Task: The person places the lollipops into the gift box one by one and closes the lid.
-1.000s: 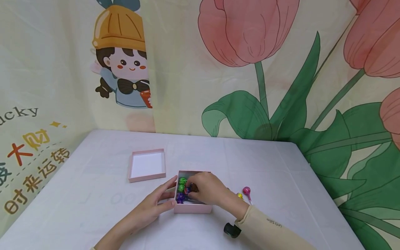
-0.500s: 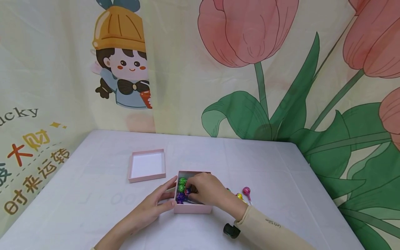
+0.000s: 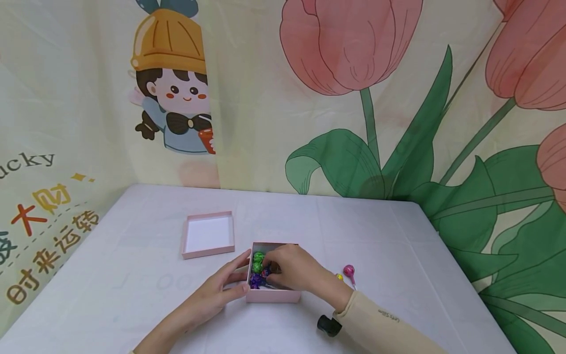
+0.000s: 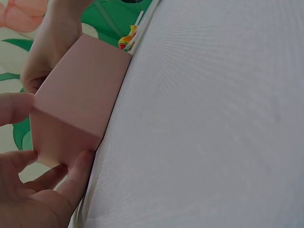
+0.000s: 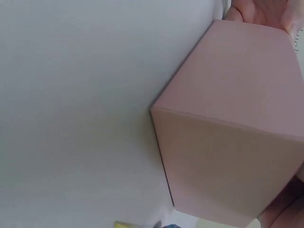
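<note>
A pink open box stands on the white table, with green lollipops and purple lollipops along its left side. My left hand rests against the box's left wall. In the left wrist view its fingertips touch that wall, and the thumb lies at the upper edge. My right hand reaches into the box from the right, fingers bent, pinching a red-and-blue wrapped lollipop. The palm hides the right part of the inside. From the right wrist, mostly the box's outer walls show.
Behind and left of the box lies its pink-rimmed lid, white inside facing up. A pink lollipop and a yellow one lie right of the box, partly behind my right wrist. A black device sits under that wrist.
Both hands stay almost where they were. My right hand and forearm shift very slightly, covering more of the loose lollipops beside the wrist. The box and lid have not moved.
</note>
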Motion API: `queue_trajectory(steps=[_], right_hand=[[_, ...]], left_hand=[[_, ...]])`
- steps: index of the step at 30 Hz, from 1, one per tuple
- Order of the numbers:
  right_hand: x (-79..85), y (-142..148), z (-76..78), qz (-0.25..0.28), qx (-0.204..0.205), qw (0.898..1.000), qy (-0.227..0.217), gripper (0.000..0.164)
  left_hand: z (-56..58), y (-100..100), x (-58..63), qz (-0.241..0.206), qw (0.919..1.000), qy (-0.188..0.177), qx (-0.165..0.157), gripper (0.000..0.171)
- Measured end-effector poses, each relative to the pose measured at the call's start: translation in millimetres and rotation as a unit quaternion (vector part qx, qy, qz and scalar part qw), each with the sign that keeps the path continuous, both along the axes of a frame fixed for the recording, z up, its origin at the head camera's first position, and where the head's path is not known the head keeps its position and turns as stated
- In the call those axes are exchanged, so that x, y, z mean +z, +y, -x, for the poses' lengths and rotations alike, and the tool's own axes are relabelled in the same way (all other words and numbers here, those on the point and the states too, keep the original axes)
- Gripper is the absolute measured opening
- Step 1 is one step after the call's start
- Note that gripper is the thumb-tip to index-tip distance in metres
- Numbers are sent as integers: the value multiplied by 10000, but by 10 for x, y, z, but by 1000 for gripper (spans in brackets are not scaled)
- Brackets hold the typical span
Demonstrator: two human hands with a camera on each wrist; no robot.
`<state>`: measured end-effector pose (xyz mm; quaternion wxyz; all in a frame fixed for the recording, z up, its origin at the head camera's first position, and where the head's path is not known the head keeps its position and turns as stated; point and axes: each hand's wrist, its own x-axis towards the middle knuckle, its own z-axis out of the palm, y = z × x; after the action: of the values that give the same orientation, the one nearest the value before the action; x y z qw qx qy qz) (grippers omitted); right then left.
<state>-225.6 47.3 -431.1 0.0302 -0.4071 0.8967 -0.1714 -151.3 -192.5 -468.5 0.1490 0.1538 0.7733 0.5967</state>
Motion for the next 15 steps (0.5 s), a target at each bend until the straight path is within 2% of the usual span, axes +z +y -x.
queue_trajectory(steps=[7,15], right_hand=[[141,137,42,364,-118,9985,-403,20],[394,480,87,679,-287,9969,-264,24]], left_hand=[[2,10,-6,15,10000,0,26,76],[2,19,6,39,9999,-46,87,77]])
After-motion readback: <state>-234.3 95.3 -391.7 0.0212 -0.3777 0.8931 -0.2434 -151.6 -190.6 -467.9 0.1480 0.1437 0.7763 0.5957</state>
